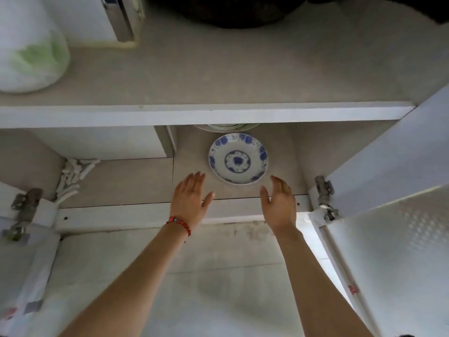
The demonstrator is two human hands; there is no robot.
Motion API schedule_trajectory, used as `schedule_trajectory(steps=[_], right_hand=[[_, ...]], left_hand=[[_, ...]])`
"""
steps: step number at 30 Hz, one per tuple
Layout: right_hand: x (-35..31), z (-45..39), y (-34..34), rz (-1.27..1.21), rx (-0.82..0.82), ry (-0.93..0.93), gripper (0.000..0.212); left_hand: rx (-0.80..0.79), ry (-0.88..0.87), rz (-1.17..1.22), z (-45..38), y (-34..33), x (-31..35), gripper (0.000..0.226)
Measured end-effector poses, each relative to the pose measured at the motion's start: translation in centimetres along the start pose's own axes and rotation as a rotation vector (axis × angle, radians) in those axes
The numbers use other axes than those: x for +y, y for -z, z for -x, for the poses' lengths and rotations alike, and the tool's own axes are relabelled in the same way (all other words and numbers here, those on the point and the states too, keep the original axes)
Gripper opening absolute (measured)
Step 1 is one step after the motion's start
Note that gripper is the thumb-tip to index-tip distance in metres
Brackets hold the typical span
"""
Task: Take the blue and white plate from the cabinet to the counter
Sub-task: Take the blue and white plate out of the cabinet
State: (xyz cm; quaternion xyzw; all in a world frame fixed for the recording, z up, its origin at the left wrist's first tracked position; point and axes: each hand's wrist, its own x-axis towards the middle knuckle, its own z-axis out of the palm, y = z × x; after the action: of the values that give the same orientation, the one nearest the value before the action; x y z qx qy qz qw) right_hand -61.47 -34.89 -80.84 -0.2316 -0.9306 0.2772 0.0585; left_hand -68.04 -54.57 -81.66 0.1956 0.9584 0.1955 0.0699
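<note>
I see the blue and white plate (238, 158) lying flat on the cabinet shelf (136, 176). My left hand (192, 198) and right hand (279, 203) hover near it, spread wide, empty. I should grip opposite rims evenly.

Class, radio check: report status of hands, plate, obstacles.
Left hand and right hand open, empty, flanking plate. Blue and white plate flat on cabinet shelf, untouched. Nothing blocking.
</note>
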Motion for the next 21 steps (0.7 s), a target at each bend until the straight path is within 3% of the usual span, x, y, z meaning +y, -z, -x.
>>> schedule_trajectory(steps=[6,11,18,21], right_hand=[[1.8,-6.1,-1.8,-0.029,0.047,0.09,0.036],[2.7,-9.4,-3.7,-0.274,0.053,-0.114,0.033],[3.7,-12.0,-5.1,-0.393,0.04,-0.135,0.01],[3.5,-12.5,-5.5,-0.398,0.072,-0.17,0.014]], left_hand=[[0.042,0.016,0.026,-5.1,-2.1,-2.3,0.05],[0.111,0.111,0.22,-8.1,-4.0,-3.0,0.044],[0.186,0.124,0.495,-11.1,-4.8,-1.8,0.021],[0.19,0.133,0.536,-11.6,-4.9,-1.0,0.022]])
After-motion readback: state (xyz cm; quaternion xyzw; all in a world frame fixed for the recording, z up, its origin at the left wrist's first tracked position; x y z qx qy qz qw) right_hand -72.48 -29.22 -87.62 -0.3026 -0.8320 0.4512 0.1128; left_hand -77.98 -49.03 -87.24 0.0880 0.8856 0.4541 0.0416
